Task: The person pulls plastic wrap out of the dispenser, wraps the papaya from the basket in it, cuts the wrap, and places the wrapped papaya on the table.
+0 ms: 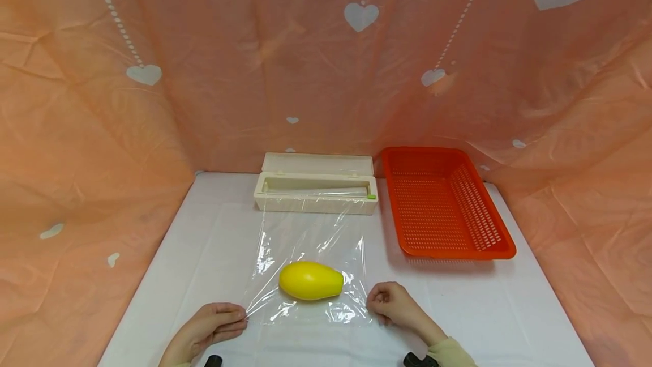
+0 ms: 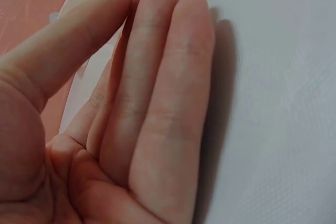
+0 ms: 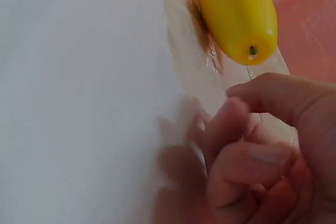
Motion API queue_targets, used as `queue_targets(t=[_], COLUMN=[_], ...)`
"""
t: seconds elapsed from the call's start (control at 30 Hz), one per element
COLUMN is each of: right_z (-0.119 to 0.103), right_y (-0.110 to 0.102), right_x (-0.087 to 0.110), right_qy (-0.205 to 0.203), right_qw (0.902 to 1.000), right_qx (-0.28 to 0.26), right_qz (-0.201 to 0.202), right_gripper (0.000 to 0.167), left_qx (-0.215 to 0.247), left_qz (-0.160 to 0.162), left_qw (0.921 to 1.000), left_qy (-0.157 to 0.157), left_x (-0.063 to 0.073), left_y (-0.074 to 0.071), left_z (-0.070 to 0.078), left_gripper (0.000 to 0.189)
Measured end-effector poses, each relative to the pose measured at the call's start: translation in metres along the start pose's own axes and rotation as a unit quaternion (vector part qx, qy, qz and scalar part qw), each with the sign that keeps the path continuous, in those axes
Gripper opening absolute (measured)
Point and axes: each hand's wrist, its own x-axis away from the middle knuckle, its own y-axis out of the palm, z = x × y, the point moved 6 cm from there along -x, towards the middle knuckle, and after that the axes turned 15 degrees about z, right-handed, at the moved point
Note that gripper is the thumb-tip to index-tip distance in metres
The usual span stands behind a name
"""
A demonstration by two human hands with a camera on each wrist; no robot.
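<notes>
A sheet of clear plastic wrap (image 1: 305, 237) stretches from a cream dispenser box (image 1: 316, 204) toward the near side of the table. On the sheet lies a smooth yellow papaya-shaped fruit (image 1: 311, 281), its blunt end pointing right. A small dark stem spot on the fruit (image 3: 239, 17) shows in the right wrist view. My left hand (image 1: 211, 324) pinches the near left corner of the wrap between thumb and fingertips, pulling creases into it. At the near right corner, my right hand (image 1: 399, 307) pinches the wrap's edge with thumb and index finger, other fingers curled.
The dispenser's lid (image 1: 318, 163) stands raised at the back, with a green slider (image 1: 371, 197) at the box's right end. An orange perforated basket (image 1: 407, 242) is at the back right. A pink curtain with hearts (image 1: 316, 72) surrounds the white table (image 1: 204, 254).
</notes>
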Motion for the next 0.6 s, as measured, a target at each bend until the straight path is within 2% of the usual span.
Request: queue_targets(t=[0.17,0.4,0.5,0.6], right_z=[0.008,0.01,0.009,0.01], right_y=[0.002,0.006,0.003,0.001], right_x=[0.004,0.003,0.001,-0.003], right_qy=[0.029,0.008,0.006,0.021], right_qw=[0.9995,1.0,0.9999,0.9991], right_qx=[0.008,-0.002,0.0,-0.013], right_qz=[-0.003,-0.002,0.015,0.033], right_gripper=[0.021,0.007,0.007,0.018], left_qx=[0.004,0.011,0.016,0.019], left_qz=[0.01,0.007,0.006,0.008], left_qw=[0.9999,0.9999,0.9998,0.9998], left_qy=[-0.003,-0.004,-0.006,-0.009], left_x=[0.001,-0.001,-0.001,-0.001], left_y=[0.0,0.0,0.0,-0.001], left_z=[0.0,-0.001,0.0,0.001], left_gripper=[0.022,0.022,0.022,0.022])
